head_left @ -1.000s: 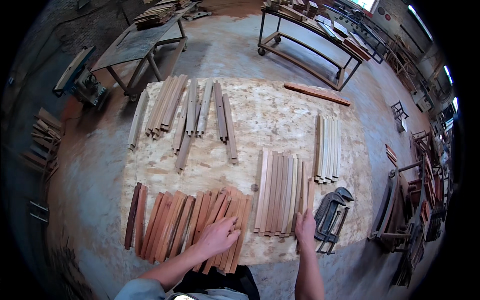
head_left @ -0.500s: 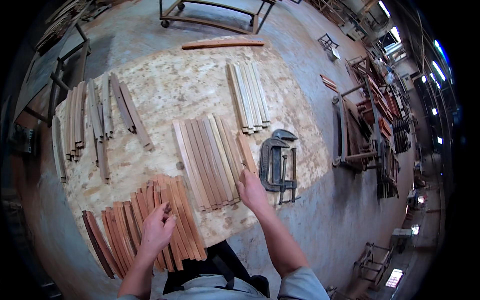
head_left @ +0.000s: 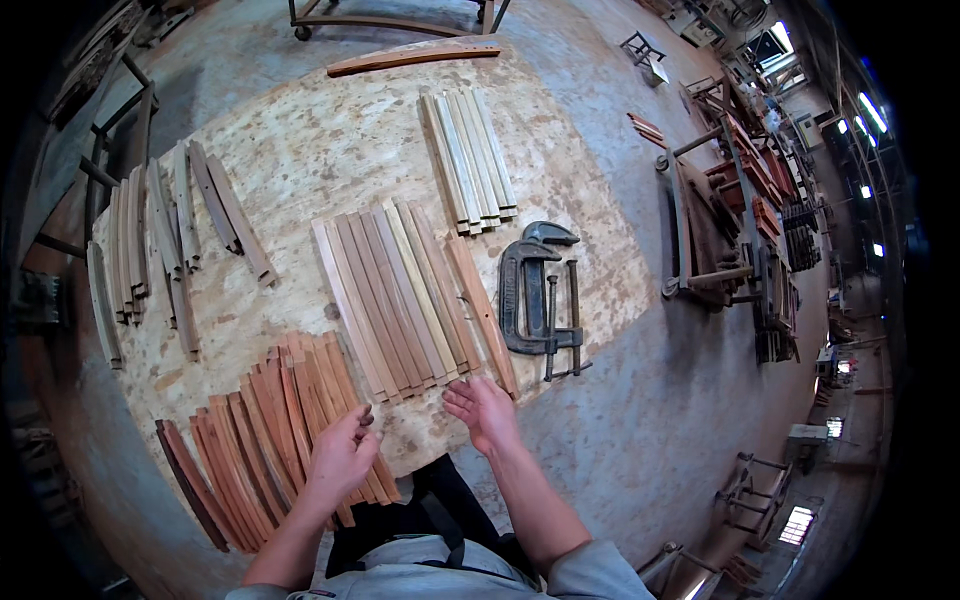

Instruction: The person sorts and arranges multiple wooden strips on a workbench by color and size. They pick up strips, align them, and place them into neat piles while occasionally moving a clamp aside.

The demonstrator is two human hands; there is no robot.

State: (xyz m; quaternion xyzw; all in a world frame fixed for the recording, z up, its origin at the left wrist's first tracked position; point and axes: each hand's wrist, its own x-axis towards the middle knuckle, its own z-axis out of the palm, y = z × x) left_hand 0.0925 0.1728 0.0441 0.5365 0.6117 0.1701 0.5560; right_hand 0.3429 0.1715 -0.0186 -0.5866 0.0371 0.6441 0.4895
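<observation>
My left hand (head_left: 342,456) is closed with curled fingers above the reddish-brown wooden strips (head_left: 272,400) at the near left; what it holds, if anything, I cannot make out. My right hand (head_left: 485,412) is open, palm turned inward, fingers stretched toward the near ends of a row of paler wooden strips (head_left: 400,300) laid side by side. Whether its fingertips touch those ends I cannot tell. Just right of that row lies a single reddish strip (head_left: 482,318) with small dark marks, its near end beside my right hand. Two dark metal C-clamps (head_left: 512,295) lie farther right.
All this rests on a blotchy plywood board (head_left: 300,170). Pale strips (head_left: 468,160) lie toward its far side, grey-brown strips (head_left: 165,240) at the left, and a curved reddish piece (head_left: 415,60) at the far edge. A loaded rack (head_left: 715,215) stands on the right.
My right hand has left the single reddish strip, come nearer and left, and spread its fingers. The left hand has moved slightly right. The whole view has shifted.
</observation>
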